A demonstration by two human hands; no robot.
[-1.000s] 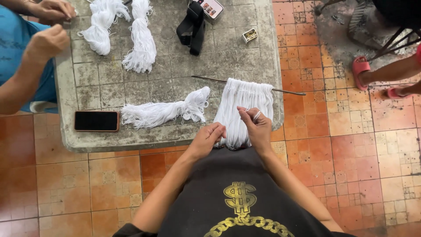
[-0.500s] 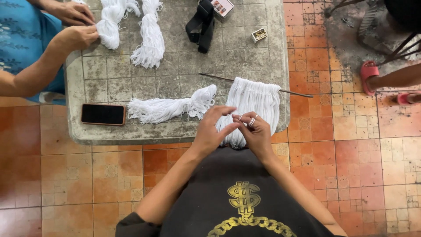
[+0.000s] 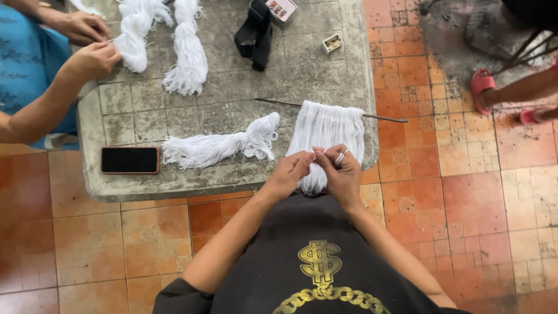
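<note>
Stone table (image 3: 302, 70) up top; both hands pinched white cords (image 3: 325, 131) hanging off a rod (image 3: 383, 118) at 12 o'clock: left hand (image 3: 289, 174), right hand (image 3: 343, 174), mid-knot, needing careful tightening.

Table: a grey stone slab table (image 3: 232, 64) with a grid-marked top, standing on an orange tiled floor (image 3: 87, 244).
Near left: a dark phone (image 3: 129, 160) lying flat by the edge.
Near middle: a loose bundle of white yarn (image 3: 218, 146).
Near right: white strands (image 3: 326, 136) hung on a thin rod (image 3: 383, 118), spilling over the near edge.
Far left: two more white yarn bundles (image 3: 187, 52).
Far middle: a black strap (image 3: 254, 32), a small tin (image 3: 281, 9), and a little box (image 3: 332, 42).
</note>
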